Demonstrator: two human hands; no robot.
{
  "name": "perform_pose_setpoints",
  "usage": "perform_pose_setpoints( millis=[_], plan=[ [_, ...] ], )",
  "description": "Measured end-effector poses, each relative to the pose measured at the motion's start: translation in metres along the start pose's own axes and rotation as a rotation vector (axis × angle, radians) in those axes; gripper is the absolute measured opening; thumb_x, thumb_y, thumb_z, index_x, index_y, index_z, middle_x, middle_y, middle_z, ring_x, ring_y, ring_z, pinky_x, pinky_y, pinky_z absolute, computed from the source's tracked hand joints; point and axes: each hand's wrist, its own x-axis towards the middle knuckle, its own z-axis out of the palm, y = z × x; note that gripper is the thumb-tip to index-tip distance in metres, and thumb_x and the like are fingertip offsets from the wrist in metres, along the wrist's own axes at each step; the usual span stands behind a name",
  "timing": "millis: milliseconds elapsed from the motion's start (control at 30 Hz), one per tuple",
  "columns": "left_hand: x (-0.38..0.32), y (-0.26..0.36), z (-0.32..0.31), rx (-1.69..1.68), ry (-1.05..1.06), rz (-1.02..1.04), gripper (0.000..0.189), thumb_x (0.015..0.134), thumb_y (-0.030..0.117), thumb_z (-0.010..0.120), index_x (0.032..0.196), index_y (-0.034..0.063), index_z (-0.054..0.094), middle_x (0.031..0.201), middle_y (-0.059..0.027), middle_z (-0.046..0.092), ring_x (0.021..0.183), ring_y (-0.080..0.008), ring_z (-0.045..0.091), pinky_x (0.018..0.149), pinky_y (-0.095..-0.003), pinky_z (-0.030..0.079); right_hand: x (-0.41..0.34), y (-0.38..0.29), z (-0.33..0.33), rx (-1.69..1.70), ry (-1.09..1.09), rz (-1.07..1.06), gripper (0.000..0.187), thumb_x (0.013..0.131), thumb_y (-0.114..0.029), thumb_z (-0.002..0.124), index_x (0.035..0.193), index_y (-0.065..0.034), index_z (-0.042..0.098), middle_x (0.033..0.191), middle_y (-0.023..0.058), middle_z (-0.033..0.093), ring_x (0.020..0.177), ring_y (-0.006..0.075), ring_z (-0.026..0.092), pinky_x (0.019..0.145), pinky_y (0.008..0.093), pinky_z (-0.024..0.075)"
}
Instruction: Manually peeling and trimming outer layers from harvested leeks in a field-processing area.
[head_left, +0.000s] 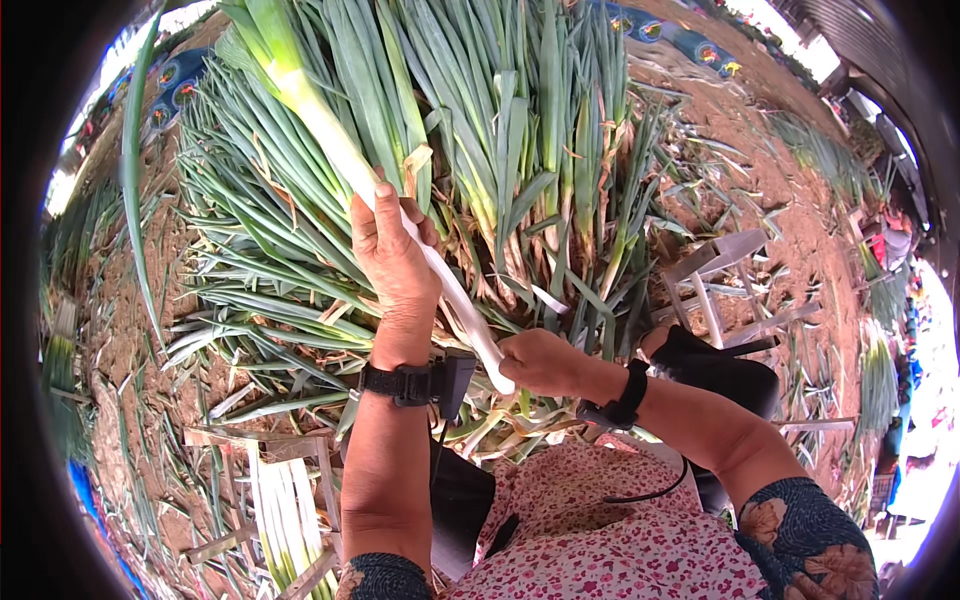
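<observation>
A long leek (457, 289) runs diagonally before me, its white shank low and its green leaves reaching to the upper left. Midway along the shank my left hand (394, 240) is wrapped around it, thumb on top. My right hand (544, 362) is closed beside the white lower end, its fingertips against the shank; whether it also pinches a stripped leaf is hidden. Beneath and beyond both hands spreads a large heap of untrimmed leeks (480, 150), with dry brownish outer leaves near their bases. Peeled leaf scraps (517, 420) lie between my lap and the heap.
A wooden stool or rack (259, 435) at lower left holds several cleaned white leeks (289, 510). Another wooden frame (709, 277) stands right of the heap. Leaf litter covers the dirt floor (795, 195). At far right is another person (896, 236). Blue filled sacks (675, 41) lie behind.
</observation>
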Motion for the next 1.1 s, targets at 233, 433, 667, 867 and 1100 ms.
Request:
perform_pose_setpoints(
  millis=[233,433,667,867,1100],
  plan=[
    [0.008,0.012,-0.01,-0.355,-0.229,-0.251,0.036,0.09,0.041,0.048,0.114,0.0138,0.048,0.063,0.0016,0.044,0.045,-0.0078,0.039,0.039,-0.0215,0.033,-0.007,0.012,0.015,0.636,-0.022,0.215,0.025,0.076,-0.019,0.052,0.078,0.0051,0.058,0.071,0.0231,0.059,0.059,0.0372,0.055,0.062,0.043,0.046],
    [0.015,0.01,-0.015,-0.748,-0.57,-0.312,0.038,0.094,0.042,0.04,0.118,0.013,0.047,0.062,0.0041,0.045,0.045,-0.0054,0.038,0.04,-0.0208,0.036,-0.044,0.117,0.065,-0.313,-0.354,0.254,0.03,0.082,-0.027,0.05,0.089,0.0007,0.06,0.086,0.0215,0.062,0.08,0.0376,0.06,0.07,0.0464,0.0463],
    [-0.001,0.008,-0.026,-0.409,-0.194,-0.292,0.038,0.087,0.042,0.053,0.113,0.015,0.046,0.065,0.002,0.045,0.053,-0.0078,0.044,0.051,-0.0239,0.04,-0.037,0.054,0.021,0.602,0.233,0.043,0.053,0.086,-0.028,0.054,0.13,-0.0034,0.039,0.114,0.0175,0.056,0.11,0.0253,0.052,0.095,0.0362,0.0388],
    [-0.015,0.043,-0.042,-0.262,-0.09,-0.166,0.025,0.087,0.017,0.056,0.109,0.0067,0.049,0.087,-0.009,0.057,0.078,-0.0213,0.055,0.072,-0.032,0.047,-0.033,0.029,0.018,0.23,0.291,0.133,0.028,0.074,-0.017,0.068,0.099,-0.0039,0.064,0.059,0.0059,0.057,0.054,0.0114,0.055,0.051,0.0285,0.0458],
    [-0.042,0.246,-0.202,0.101,0.173,0.365,0.019,0.084,0.028,0.054,0.09,0.0096,0.054,0.085,-0.0042,0.058,0.073,-0.0154,0.053,0.065,-0.0259,0.041,0.021,0.065,0.007,0.028,0.422,-0.181,0.019,0.085,-0.018,0.058,0.092,0.0003,0.059,0.066,0.0096,0.057,0.06,0.0148,0.055,0.056,0.0327,0.0435]
  ],
)
